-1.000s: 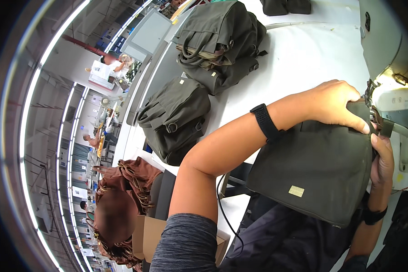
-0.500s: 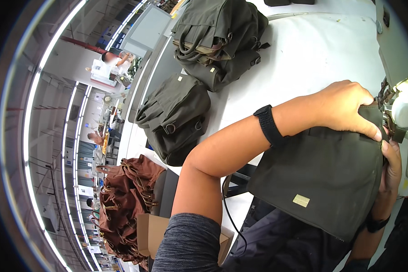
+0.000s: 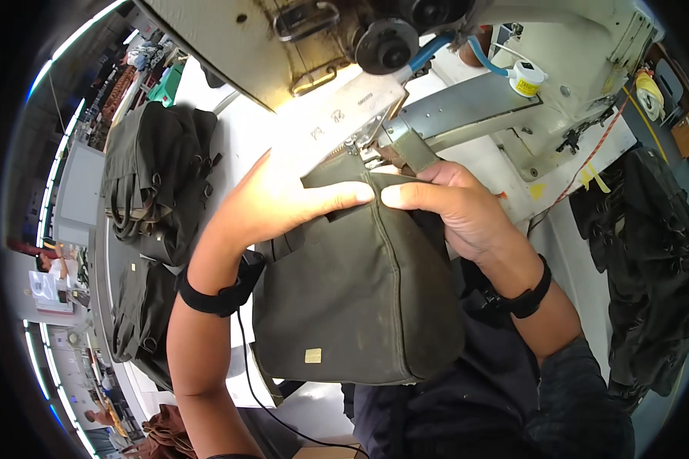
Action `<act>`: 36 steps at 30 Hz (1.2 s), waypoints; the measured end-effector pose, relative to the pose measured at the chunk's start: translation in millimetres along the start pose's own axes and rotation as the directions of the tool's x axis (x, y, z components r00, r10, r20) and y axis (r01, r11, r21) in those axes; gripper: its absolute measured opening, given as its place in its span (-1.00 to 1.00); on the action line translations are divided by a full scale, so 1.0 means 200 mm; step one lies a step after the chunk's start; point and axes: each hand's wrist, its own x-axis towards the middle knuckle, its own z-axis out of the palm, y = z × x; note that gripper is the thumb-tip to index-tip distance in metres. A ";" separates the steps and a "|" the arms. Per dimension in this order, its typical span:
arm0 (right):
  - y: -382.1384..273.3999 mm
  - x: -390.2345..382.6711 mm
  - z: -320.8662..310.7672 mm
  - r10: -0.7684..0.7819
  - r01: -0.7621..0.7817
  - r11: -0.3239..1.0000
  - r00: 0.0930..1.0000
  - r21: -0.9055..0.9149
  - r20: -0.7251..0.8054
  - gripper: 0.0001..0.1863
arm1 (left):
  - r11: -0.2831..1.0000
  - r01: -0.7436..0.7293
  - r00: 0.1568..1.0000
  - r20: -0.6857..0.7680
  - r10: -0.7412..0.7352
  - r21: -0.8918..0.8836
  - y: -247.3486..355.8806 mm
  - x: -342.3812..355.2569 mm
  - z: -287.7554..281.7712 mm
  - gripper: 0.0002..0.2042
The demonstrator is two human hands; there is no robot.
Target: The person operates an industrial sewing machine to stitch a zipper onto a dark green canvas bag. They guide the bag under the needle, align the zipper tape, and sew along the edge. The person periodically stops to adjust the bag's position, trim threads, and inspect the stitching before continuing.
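A dark olive canvas bag [image 3: 329, 298] hangs in front of me, with a small pale tag low on its face and a raised seam running down one side. Its top edge lies at the needle area of an industrial sewing machine [image 3: 475, 115]. My left hand [image 3: 283, 200] grips that edge, thumb along the fabric; the machine head partly hides its fingers. Just right of the seam, my right hand [image 3: 463, 206] pinches the same edge, its thumb nearly meeting the left one. A short olive strap [image 3: 415, 149] stands up beside the right fingers.
Olive bags [image 3: 157, 168] are piled on the white table at the left, with another olive bag [image 3: 142, 314] nearer. Brown bags [image 3: 172, 432] lie at lower left. Dark bags [image 3: 651, 260] hang at the right. A black cable [image 3: 249, 375] runs below my left forearm.
The view has swung right, bringing the sewing machine and bag to the middle. Both hands stay on the bag's top edge, and its seam now faces me between my thumbs.
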 end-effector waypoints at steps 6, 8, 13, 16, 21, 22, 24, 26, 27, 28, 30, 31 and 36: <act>0.02 0.02 0.01 0.003 -0.003 1.000 1.000 0.008 -0.009 -0.73 | 0.980 -0.153 0.987 -0.024 0.158 0.129 -0.01 0.00 0.02 -0.46; 0.01 0.03 0.02 0.012 -0.012 1.000 1.000 0.007 -0.024 -0.75 | 0.973 -0.174 0.983 -0.027 0.180 0.153 -0.01 0.00 0.02 -0.45; 0.02 0.06 -0.01 -0.021 0.019 0.998 0.999 -0.057 -0.048 -0.79 | 0.956 -0.220 0.973 -0.019 0.228 0.194 -0.01 0.04 0.00 -0.43; 0.03 0.07 -0.01 -0.054 0.049 0.996 0.997 -0.073 -0.059 -0.81 | 0.947 -0.241 0.968 -0.018 0.250 0.211 -0.01 0.05 0.00 -0.42; -0.02 0.05 0.03 -0.081 0.051 0.975 0.987 -0.216 -0.135 -0.82 | 0.932 -0.280 0.957 -0.007 0.289 0.232 0.00 0.08 -0.03 -0.39; -0.05 0.03 0.05 -0.106 0.050 0.953 0.979 -0.298 -0.176 -0.81 | 0.928 -0.288 0.955 -0.002 0.297 0.235 0.00 0.09 -0.04 -0.39; -0.08 0.02 0.07 -0.287 0.146 0.831 0.939 -0.537 -0.188 -0.79 | 0.922 -0.304 0.950 0.008 0.311 0.239 0.00 0.10 -0.05 -0.38; -0.10 0.01 0.07 -0.550 0.299 0.535 0.833 -0.790 -0.057 -0.76 | 0.924 -0.309 0.950 0.020 0.313 0.225 0.01 0.13 -0.06 -0.37; -0.08 0.03 0.08 -0.619 0.331 0.520 0.782 -0.787 -0.080 -0.71 | 0.935 -0.297 0.954 0.022 0.299 0.195 0.01 0.13 -0.06 -0.36; -0.09 0.03 0.11 -0.612 0.259 0.488 0.782 -0.833 -0.115 -0.70 | 0.945 -0.283 0.959 0.024 0.283 0.164 0.00 0.12 -0.06 -0.36; -0.14 0.02 0.17 -0.607 0.111 0.414 0.773 -0.904 -0.183 -0.64 | 0.968 -0.236 0.972 0.017 0.235 0.085 -0.03 0.11 -0.07 -0.34; -0.15 0.02 0.19 -0.629 0.116 0.373 0.761 -0.920 -0.160 -0.62 | 0.968 -0.237 0.971 0.003 0.237 0.080 -0.05 0.11 -0.07 -0.32; -0.16 0.05 0.17 -0.761 0.091 -0.014 0.645 -0.996 0.070 -0.54 | 0.942 -0.281 0.956 -0.037 0.292 0.181 -0.11 0.11 -0.07 -0.26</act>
